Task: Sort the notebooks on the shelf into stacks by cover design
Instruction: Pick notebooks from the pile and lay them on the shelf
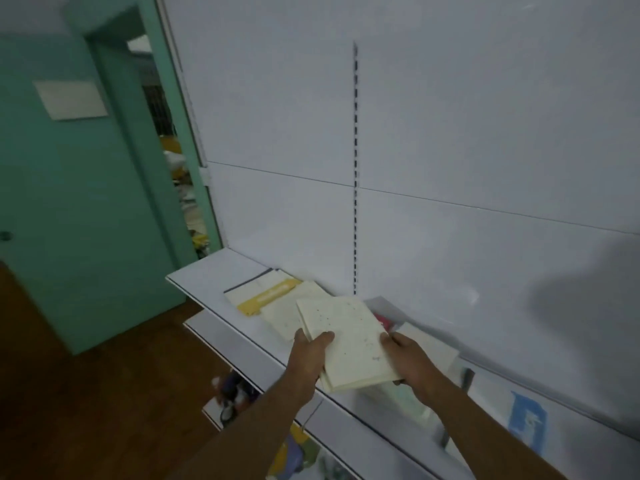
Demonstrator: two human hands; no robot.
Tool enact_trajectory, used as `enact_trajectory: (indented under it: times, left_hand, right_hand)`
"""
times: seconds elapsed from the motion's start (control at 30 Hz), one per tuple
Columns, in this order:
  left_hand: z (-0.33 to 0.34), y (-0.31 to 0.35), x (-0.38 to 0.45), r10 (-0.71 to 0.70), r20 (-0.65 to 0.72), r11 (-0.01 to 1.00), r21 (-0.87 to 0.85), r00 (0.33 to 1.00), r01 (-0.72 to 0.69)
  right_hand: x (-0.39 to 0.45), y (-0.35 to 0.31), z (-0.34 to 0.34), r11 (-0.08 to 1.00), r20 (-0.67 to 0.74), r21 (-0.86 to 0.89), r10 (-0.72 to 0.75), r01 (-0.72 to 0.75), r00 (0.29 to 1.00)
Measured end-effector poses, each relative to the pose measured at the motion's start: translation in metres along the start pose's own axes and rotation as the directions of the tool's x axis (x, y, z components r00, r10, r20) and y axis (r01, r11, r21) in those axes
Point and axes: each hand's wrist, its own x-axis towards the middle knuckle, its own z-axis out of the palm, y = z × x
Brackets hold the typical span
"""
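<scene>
We hold a small stack of cream speckled notebooks (346, 344) over the shelf's (207, 271) front edge, left hand (311, 351) gripping its near-left side, right hand (407, 358) its right edge, fingers curled round it. Its long axis runs from the front edge toward the back panel (450, 133). We should square the edges, then lay it flat onto the matching speckled notebook (280, 317) at left.

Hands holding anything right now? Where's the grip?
Both: left hand and right hand grip a small stack of cream speckled notebooks by its opposite side edges.
</scene>
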Motion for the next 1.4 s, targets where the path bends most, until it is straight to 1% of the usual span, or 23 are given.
enact_trajectory:
  times: [0.1,0.2,0.33,0.47,0.57,0.67,0.83,0.9,1.03,1.1,1.23,1.33,1.4]
  left_hand:
    - [-0.048,0.018,0.018,0.019,-0.067,1.0,0.006,0.998,-0.019]
    - [-0.097,0.04,0.035,0.06,-0.086,0.998,0.019,0.994,-0.058]
    - [-0.166,0.06,0.054,0.07,-0.113,0.995,0.076,0.991,-0.061]
    - [-0.222,0.071,0.074,0.049,-0.153,0.997,0.065,0.987,-0.04]
    - [-0.247,0.078,0.087,0.045,-0.173,0.999,0.016,0.984,-0.043]
    - [-0.266,0.082,0.105,0.019,-0.168,0.999,-0.037,0.986,-0.026]
    - [-0.277,0.098,0.143,0.022,-0.17,0.998,-0.05,0.985,-0.031]
    - [-0.275,0.107,0.16,0.032,-0.17,0.999,-0.005,0.985,-0.033]
    - [-0.263,0.121,0.195,0.034,-0.116,0.996,0.088,0.993,-0.024]
    - [-0.253,0.122,0.209,0.036,-0.071,0.99,0.142,0.997,-0.025]
    - [-0.234,0.12,0.236,0.019,0.021,0.98,0.198,1.0,-0.023]
    - [-0.221,0.123,0.26,-0.011,0.112,0.962,0.271,0.994,-0.02]
    - [-0.213,0.124,0.277,-0.029,0.171,0.941,0.336,0.985,-0.031]
  right_hand:
    - [0.014,-0.022,0.049,1.0,0.04,-0.02,0.018,-0.018,0.999]
    - [0.037,-0.041,0.097,0.997,0.111,-0.07,0.043,-0.035,0.993]
    - [0.058,-0.066,0.165,0.991,0.167,-0.047,0.134,-0.128,0.977]
    - [0.073,-0.082,0.229,0.994,0.203,-0.061,0.098,-0.087,0.974]
    - [0.082,-0.094,0.261,0.992,0.239,-0.104,0.098,-0.075,0.966]
    - [0.103,-0.104,0.285,0.994,0.272,-0.082,0.097,-0.077,0.957]
    - [0.15,-0.119,0.305,0.994,0.294,0.027,0.098,-0.11,0.951]
    - [0.17,-0.125,0.307,0.993,0.294,0.029,0.097,-0.11,0.951]
    - [0.203,-0.136,0.303,0.996,0.285,0.012,0.086,-0.094,0.955]
    - [0.214,-0.138,0.299,0.997,0.238,-0.027,0.073,-0.068,0.968]
    - [0.228,-0.135,0.284,0.992,0.114,-0.12,0.043,-0.029,0.992]
    - [0.236,-0.131,0.271,0.995,0.072,-0.102,0.031,-0.024,0.997]
    - [0.241,-0.127,0.264,0.996,0.007,-0.082,0.031,-0.03,0.999]
